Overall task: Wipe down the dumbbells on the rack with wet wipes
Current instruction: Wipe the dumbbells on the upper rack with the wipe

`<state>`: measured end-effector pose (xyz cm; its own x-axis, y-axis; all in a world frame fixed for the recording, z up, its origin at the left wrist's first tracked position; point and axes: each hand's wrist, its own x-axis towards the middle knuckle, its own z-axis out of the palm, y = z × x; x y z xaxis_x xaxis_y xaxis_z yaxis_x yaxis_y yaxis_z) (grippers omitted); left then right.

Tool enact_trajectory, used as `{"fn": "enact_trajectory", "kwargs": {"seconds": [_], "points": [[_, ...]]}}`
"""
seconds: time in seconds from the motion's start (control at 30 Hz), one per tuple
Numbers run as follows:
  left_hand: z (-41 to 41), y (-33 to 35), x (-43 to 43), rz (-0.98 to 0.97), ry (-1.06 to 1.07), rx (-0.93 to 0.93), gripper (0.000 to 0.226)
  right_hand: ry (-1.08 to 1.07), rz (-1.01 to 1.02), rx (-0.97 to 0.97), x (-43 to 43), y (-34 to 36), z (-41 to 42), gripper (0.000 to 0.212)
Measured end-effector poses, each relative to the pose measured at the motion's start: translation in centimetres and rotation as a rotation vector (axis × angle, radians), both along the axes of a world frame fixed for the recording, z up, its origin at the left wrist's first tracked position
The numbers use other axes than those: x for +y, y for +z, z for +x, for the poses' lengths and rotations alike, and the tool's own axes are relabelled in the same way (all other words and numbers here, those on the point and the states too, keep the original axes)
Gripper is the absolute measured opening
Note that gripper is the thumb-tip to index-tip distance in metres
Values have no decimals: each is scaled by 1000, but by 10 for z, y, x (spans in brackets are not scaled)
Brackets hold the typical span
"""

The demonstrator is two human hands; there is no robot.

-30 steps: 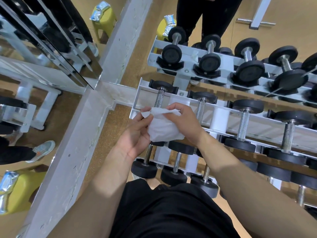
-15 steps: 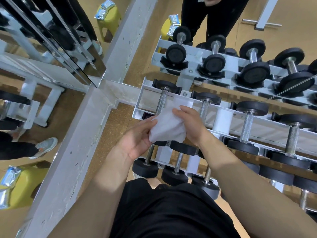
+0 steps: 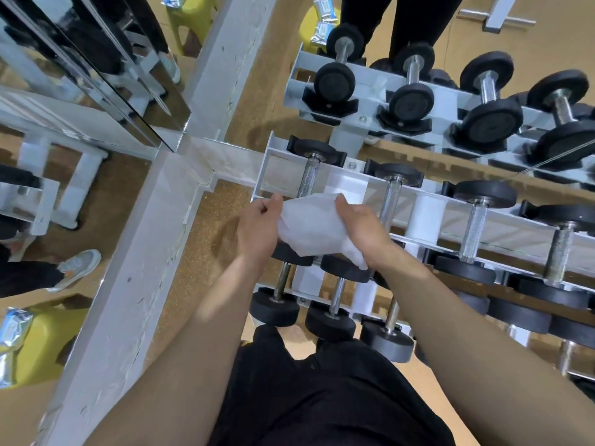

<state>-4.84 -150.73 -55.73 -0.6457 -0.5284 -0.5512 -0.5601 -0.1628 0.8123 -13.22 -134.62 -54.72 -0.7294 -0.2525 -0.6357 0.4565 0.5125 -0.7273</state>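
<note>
we see both hands raised over the left end of the white rack (image 3: 425, 217), a white wet wipe (image 3: 309, 225) stretched between them; the left hand (image 3: 257, 231) has its fingers curled in, pinching the wipe's left edge near the rack's left wall; the right hand (image 3: 362, 230) grasps the wipe's right side, fingers folded over the top edge, with a loose corner trailing under the palm toward the wrist; the wipe sits over the near part of the leftmost dumbbell (image 3: 307, 180) on the upper tier, covering the lower stretch of its knurled handle and part of its near head; we cannot tell whether the wipe touches the metal; the next dumbbell (image 3: 391, 196) along the tier lies just beside the right hand, its handle bare; further dumbbells follow toward the rack's right end; on the lower tier, at the rack's left front corner, three small dumbbells (image 3: 275, 310) lie side by side beneath our forearms; a mirror (image 3: 96, 59) covers the wall at left; beyond the rack's far edge a yellow stool (image 3: 307, 25) carries foil packs (image 3: 325, 9); black shorts (image 3: 322, 397) fill the bottom of the view
</note>
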Motion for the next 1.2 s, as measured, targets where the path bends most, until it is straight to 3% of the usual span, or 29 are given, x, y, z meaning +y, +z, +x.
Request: {"fn": "enact_trajectory", "kwargs": {"seconds": [0.07, 0.13, 0.2, 0.3, 0.37, 0.47, 0.57, 0.63, 0.67, 0.7, 0.77, 0.83, 0.97, 1.1, 1.2], "points": [[-11, -1, -2, -23, -64, -7, 41, -29, 10, -37, -3, -4, -9, 51], [-23, 2, -5, 115, -182, -22, 40, -29, 18, -76, -8, -10, -23, 42], [-34, 2, -13, 232, -348, -68, 53, 26, 26, -114, -14, -16, -38, 32], [-50, -4, -27, 155, -547, -105, 61, 149, 32, -145, -24, -24, -62, 28], [-61, -18, -33, 28, -532, -70, 44, 236, 9, -162, -29, -28, -74, 30], [-74, -40, -37, -15, -415, 11, 7, 270, -9, -174, -35, -43, -89, 42], [-87, -60, -38, -89, -345, 22, 10, 336, -13, -202, -31, -57, -104, 58], [-96, -70, -39, -93, -279, 27, 18, 385, -80, -188, -22, -68, -111, 34], [-101, -75, -40, -90, -257, 35, 21, 357, -149, -190, -16, -73, -113, 11], [-105, -78, -40, -96, -235, 45, 25, 285, -227, -196, -10, -78, -114, 9], [-113, -86, -41, -96, -162, 59, 30, 145, -346, -232, -1, -86, -111, 27], [-120, -93, -42, -86, -108, 47, 32, 15, -366, -218, 3, -95, -107, 30], [-128, -104, -41, -131, -137, -72, 24, -239, -326, -223, -1, -113, -99, 30], [-130, -111, -39, -245, -117, -103, 29, -305, -132, -84, -16, -132, -90, 6], [-129, -117, -38, -322, -132, -118, 30, -409, 40, -20, -28, -145, -89, 20]]}}
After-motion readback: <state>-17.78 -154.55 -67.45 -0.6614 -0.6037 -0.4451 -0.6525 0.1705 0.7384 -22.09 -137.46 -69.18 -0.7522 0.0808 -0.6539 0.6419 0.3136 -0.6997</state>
